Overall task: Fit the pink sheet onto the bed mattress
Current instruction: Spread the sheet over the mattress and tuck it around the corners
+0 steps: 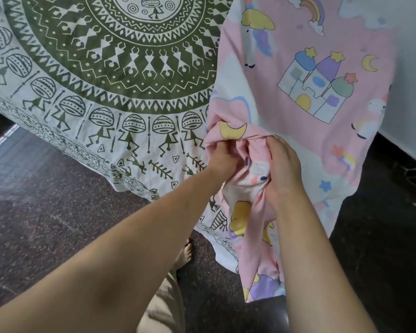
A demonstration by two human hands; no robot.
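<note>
The pink sheet [298, 44], printed with unicorns, castles and moons, lies over the right part of the bed and hangs off its near corner. My left hand [222, 156] grips a bunched fold of it at the corner. My right hand [285, 169] grips the gathered cloth just to the right, and a long pink tail hangs down below both hands. The mattress itself is hidden under a white and green patterned sheet [106, 68] that covers the bed's left and middle.
Dark speckled stone floor [46, 212] runs around the bed's near side. My bare foot [184, 254] and a beige trouser leg stand close to the bed corner. A white wall [413, 68] rises at the right edge.
</note>
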